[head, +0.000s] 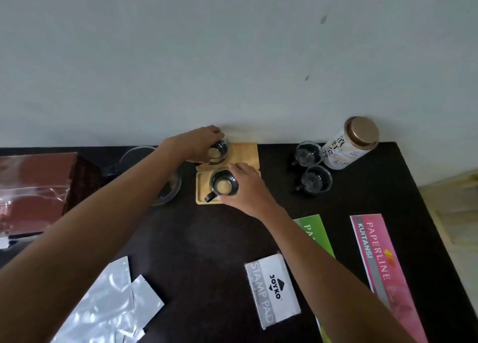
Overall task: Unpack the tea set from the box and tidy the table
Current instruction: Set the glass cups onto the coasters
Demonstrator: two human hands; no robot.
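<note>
On dark table [201, 239] against pale wall [181, 58], wooden coasters [245, 151], glass cups [314, 180]

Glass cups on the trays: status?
Left hand grips far glass cup on far wooden tray. Right hand grips near glass cup on near wooden tray. Two more cups wait by the tea tin.

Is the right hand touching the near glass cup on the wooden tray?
Touching. The head view shows the right hand with its fingers curled round the side of the near glass cup, which sits on the wooden tray.
</note>
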